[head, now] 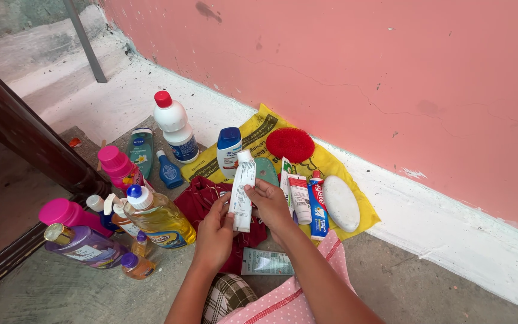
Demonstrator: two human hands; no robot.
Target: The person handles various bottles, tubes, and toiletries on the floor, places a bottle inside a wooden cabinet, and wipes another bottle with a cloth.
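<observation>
Both your hands grip one white tube (242, 191), upright, cap up, above the dark red cloth (202, 201): left hand (214, 231) at its lower edge, right hand (269, 203) at mid-body. Toothpaste tubes (307, 201) lie just right on the yellow bag (331, 165); yellow bottle (160, 219) left.

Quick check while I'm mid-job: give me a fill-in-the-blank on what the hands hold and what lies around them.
1. Both the left hand and the right hand hold one white ____.
2. The red scrubber lies on a ____ bag.
3. The white bottle by the wall has a ____ cap.
4. The white oval soap bar lies to the ____ of the toothpaste tubes.

Missing words: tube; yellow; red; right
</observation>
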